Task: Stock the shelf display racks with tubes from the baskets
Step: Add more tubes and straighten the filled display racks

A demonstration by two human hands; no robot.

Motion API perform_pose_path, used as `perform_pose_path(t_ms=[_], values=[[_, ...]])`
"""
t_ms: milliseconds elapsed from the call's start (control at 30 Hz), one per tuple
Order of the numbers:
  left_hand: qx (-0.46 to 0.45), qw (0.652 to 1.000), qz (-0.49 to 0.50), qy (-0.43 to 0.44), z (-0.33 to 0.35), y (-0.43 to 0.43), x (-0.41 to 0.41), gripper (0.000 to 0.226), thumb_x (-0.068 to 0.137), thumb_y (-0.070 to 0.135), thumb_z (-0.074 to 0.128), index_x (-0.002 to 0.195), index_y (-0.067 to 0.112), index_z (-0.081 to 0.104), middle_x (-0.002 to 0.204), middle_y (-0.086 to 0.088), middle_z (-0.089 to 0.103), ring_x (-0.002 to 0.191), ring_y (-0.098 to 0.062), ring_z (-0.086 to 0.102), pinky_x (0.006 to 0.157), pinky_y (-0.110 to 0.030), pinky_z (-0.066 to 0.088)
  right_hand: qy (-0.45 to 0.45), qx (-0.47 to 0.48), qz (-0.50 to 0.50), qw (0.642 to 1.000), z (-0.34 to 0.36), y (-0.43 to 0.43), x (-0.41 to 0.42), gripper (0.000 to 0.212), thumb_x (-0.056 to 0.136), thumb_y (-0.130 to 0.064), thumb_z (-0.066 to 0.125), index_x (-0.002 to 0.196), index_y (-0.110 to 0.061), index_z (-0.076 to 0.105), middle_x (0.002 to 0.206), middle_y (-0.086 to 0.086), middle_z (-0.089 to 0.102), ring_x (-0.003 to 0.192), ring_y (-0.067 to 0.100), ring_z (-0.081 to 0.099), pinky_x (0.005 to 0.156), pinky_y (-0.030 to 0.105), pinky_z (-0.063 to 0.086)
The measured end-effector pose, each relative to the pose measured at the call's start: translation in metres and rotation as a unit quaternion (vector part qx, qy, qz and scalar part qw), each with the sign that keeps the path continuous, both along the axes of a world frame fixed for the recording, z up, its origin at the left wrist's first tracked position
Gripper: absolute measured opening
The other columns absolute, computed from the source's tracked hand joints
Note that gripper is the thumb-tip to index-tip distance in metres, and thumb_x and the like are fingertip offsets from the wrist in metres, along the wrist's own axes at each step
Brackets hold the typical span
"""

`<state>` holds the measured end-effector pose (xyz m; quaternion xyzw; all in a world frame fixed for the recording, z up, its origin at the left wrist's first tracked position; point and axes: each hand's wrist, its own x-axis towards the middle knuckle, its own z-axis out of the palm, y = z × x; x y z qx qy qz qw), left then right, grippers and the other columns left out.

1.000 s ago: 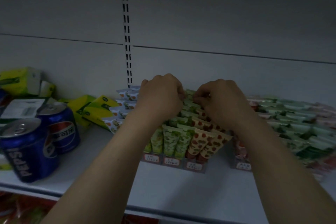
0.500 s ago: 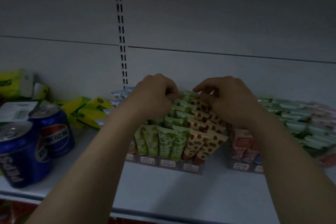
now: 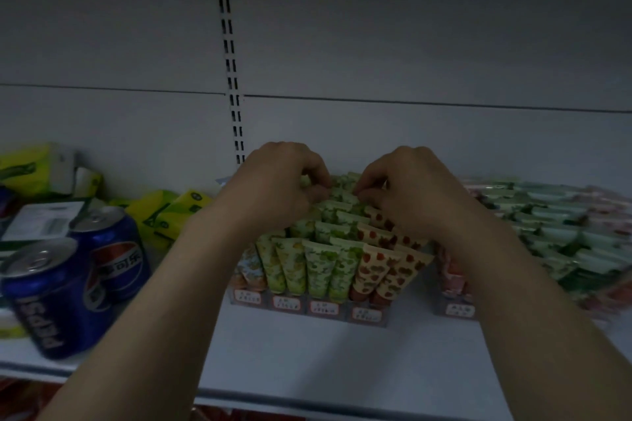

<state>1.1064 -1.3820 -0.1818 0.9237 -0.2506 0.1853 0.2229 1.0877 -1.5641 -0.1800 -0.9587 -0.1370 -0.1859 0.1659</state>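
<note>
On the shelf (image 3: 325, 355), left hand (image 3: 273, 188) and right hand (image 3: 410, 191) pinch tubes (image 3: 342, 198), now closer.

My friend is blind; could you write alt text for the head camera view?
A person's left hand and right hand reach to the back of a tiered display rack, pinching the tops of green tubes; red-patterned tubes fill the next column. Two blue Pepsi cans stand left on the white shelf.

The left hand (image 3: 277, 188) and right hand (image 3: 410, 191) are covering the rear tubes (image 3: 337, 215), their fingertips tucking out of sight. The right forearm (image 3: 496, 267) is hiding part of the right rack (image 3: 456, 311). The price labels (image 3: 323, 307) are showing too small to read.
</note>
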Motion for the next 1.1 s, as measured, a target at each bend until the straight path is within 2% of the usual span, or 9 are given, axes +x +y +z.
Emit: perform_pose_path(t_ms=[133,300,467,600,700,833,900,967,1100], values=[[0.029,0.999,-0.002,-0.013,-0.005,-0.007,0.0,0.01,0.09,0.035,0.063,0.09,0.028,0.07,0.1,0.006,0.062,0.097,-0.019,0.055,0.088,-0.042,0.046,-0.005,0.001,-0.013,1.0,-0.001,0.002,0.001,0.009,0.084,-0.025,0.071,0.091,-0.025,0.076,0.092,-0.004,0.072,0.072,0.008,0.053,0.075,0.024,0.047],[0.0,0.999,0.019,-0.038,-0.014,-0.019,0.003,0.016,0.095,0.025,0.055,0.105,0.026,0.067,0.106,0.003,0.065,0.1,-0.021,0.056,0.091,-0.041,0.045,-0.018,0.0,-0.031,0.999,-0.005,0.004,0.0,0.009,0.085,-0.026,0.07,0.092,-0.025,0.076,0.093,-0.001,0.072,0.082,0.015,0.062,0.08,0.031,0.053],[0.005,0.999,0.054,-0.002,-0.021,-0.033,0.005,0.013,0.093,0.026,0.054,0.095,0.025,0.066,0.099,0.0,0.067,0.092,-0.023,0.058,0.086,-0.037,0.046,-0.019,-0.008,-0.043,0.999,-0.006,0.005,0.001,0.01,0.086,-0.023,0.067,0.093,-0.022,0.075,0.093,0.001,0.072,0.085,0.019,0.064,0.08,0.035,0.054],[-0.058,0.996,0.053,0.028,-0.018,-0.028,0.007,0.017,0.092,0.033,0.059,0.09,0.022,0.072,0.09,0.0,0.071,0.086,-0.023,0.063,0.085,-0.042,0.052,-0.005,-0.001,-0.045,0.999,-0.003,0.002,0.0,0.009,0.086,-0.023,0.066,0.081,-0.023,0.073,0.078,-0.002,0.068,0.078,0.016,0.064,0.076,0.036,0.056],[-0.039,0.997,0.07,0.017,-0.017,-0.029,0.006,0.018,0.093,0.034,0.058,0.088,0.024,0.072,0.088,0.0,0.071,0.086,-0.024,0.061,0.088,-0.044,0.049,0.004,-0.005,-0.037,0.999,-0.002,0.0,0.0,0.012,0.084,-0.024,0.066,0.073,-0.026,0.068,0.068,-0.008,0.059,0.076,0.015,0.063,0.076,0.036,0.056],[-0.033,0.996,0.087,0.014,-0.016,-0.027,0.008,0.018,0.094,0.034,0.056,0.084,0.025,0.069,0.085,0.0,0.068,0.083,-0.024,0.059,0.089,-0.042,0.048,0.001,0.006,-0.03,1.0,-0.001,-0.001,0.002,0.019,0.081,-0.021,0.068,0.066,-0.03,0.064,0.069,-0.008,0.06,0.076,0.015,0.063,0.076,0.036,0.056],[-0.022,0.996,0.083,0.013,-0.015,-0.026,0.01,0.017,0.094,0.033,0.056,0.085,0.026,0.07,0.087,0.0,0.069,0.085,-0.024,0.06,0.09,-0.042,0.048,0.007,0.013,-0.027,1.0,-0.001,-0.003,0.004,0.021,0.081,-0.021,0.069,0.064,-0.032,0.064,0.068,-0.011,0.06,0.073,0.011,0.061,0.076,0.033,0.055],[-0.029,0.997,0.068,0.002,-0.013,-0.021,0.009,0.014,0.093,0.028,0.058,0.09,0.027,0.071,0.091,0.003,0.07,0.088,-0.021,0.061,0.091,-0.039,0.047,0.007,0.035,-0.018,0.999,-0.001,-0.007,0.004,0.012,0.082,-0.022,0.071,0.071,-0.028,0.071,0.064,-0.018,0.057,0.068,0.002,0.058,0.072,0.026,0.054],[-0.101,0.99,0.088,-0.046,-0.004,0.003,0.011,0.019,0.094,0.024,0.057,0.109,0.026,0.069,0.105,0.004,0.067,0.098,-0.015,0.06,0.088,-0.026,0.044,-0.081,0.117,-0.033,0.989,0.005,-0.024,0.005,0.007,0.084,-0.025,0.07,0.078,-0.025,0.073,0.066,-0.02,0.058,0.065,-0.007,0.054,0.062,0.004,0.039]])
